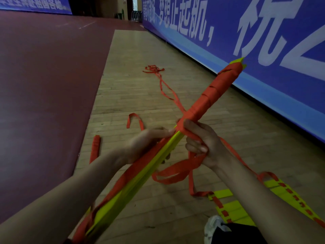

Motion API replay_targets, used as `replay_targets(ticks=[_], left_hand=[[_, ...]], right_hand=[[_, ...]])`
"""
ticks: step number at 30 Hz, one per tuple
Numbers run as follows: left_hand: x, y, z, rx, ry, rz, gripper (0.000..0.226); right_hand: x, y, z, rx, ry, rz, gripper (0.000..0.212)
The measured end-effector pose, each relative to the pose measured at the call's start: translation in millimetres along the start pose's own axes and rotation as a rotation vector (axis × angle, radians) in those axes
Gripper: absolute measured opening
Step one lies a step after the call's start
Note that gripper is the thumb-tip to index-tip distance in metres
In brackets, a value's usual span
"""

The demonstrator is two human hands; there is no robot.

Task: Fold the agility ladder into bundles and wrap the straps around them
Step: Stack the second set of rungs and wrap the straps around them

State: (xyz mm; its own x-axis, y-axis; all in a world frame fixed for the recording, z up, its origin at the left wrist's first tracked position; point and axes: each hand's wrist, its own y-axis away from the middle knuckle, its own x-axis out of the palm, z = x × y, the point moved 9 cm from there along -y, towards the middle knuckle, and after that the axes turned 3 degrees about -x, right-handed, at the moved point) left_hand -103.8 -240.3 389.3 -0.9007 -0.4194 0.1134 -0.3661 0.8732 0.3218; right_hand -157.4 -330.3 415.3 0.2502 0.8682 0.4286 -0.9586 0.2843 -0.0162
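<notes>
Presently, at 9 o'clock, a finished wrapped bundle [95,148] lies on the wood floor [140,50]. My left hand [146,147] is curled round the rung bundle [109,210], which runs from 7 o'clock up to 1 o'clock, its upper half bound in orange. My right hand [205,145] grips the orange strap [175,171] at the wrap's lower edge. The unfolded ladder [233,210] lies at 5 o'clock. A blue banner [263,41] stands at 2 o'clock.
</notes>
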Motion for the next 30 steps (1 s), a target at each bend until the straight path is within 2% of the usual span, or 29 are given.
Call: replay_targets(ticks=[2, 4, 6, 11, 13, 15, 18, 20, 22, 26, 28, 30], left_hand=[[-12.8, -3.3, 0.2, 0.067, -0.018, -0.154, 0.042], [-16.0, -3.4, 0.2, 0.13, -0.029, -0.232, 0.038], [-10.7, -2.5, 0.8, 0.157, -0.076, -0.245, 0.031], [3.1, 0.6, -0.3, 0.152, -0.122, -0.245, 0.036], [5.5, 2.4, -4.4, 0.19, -0.394, -0.306, 0.043], [5.8, 5.9, -11.5, 0.282, -0.691, -0.434, 0.042], [12.7, 13.9, -21.7, 0.423, -0.976, -0.568, 0.029], [12.2, 14.5, -25.1, 0.464, -1.104, -0.628, 0.025], [4.6, 13.8, -26.1, 0.454, -1.088, -0.665, 0.023], [-11.6, 5.9, -22.6, 0.351, -0.79, -0.642, 0.015], [-18.4, 0.5, -17.0, 0.307, -0.57, -0.582, 0.009], [-23.7, -2.6, -12.0, 0.258, -0.407, -0.523, 0.009]], right_hand=[[-8.2, -1.8, -6.7, 0.034, -0.038, -0.067, 0.023], [-12.7, -2.3, -13.1, 0.058, -0.077, -0.11, 0.025], [-13.5, -2.7, -17.3, 0.074, -0.115, -0.134, 0.03], [-24.5, -8.3, -21.2, 0.078, -0.209, -0.218, 0.03], [-33.1, -11.7, -20.3, 0.063, -0.274, -0.248, 0.025], [-42.7, -14.8, -20.0, 0.049, -0.305, -0.285, 0.027], [-50.2, -17.4, -20.2, 0.042, -0.303, -0.316, 0.033], [-51.7, -16.7, -16.5, 0.025, -0.226, -0.327, 0.028], [-52.8, -12.2, -10.2, 0.001, -0.052, -0.365, 0.022], [-48.1, -4.5, -0.4, -0.045, 0.362, -0.408, 0.022], [-47.6, -2.8, -1.6, -0.037, 0.411, -0.408, 0.021], [-48.2, -2.3, -0.8, -0.043, 0.444, -0.415, 0.036]])
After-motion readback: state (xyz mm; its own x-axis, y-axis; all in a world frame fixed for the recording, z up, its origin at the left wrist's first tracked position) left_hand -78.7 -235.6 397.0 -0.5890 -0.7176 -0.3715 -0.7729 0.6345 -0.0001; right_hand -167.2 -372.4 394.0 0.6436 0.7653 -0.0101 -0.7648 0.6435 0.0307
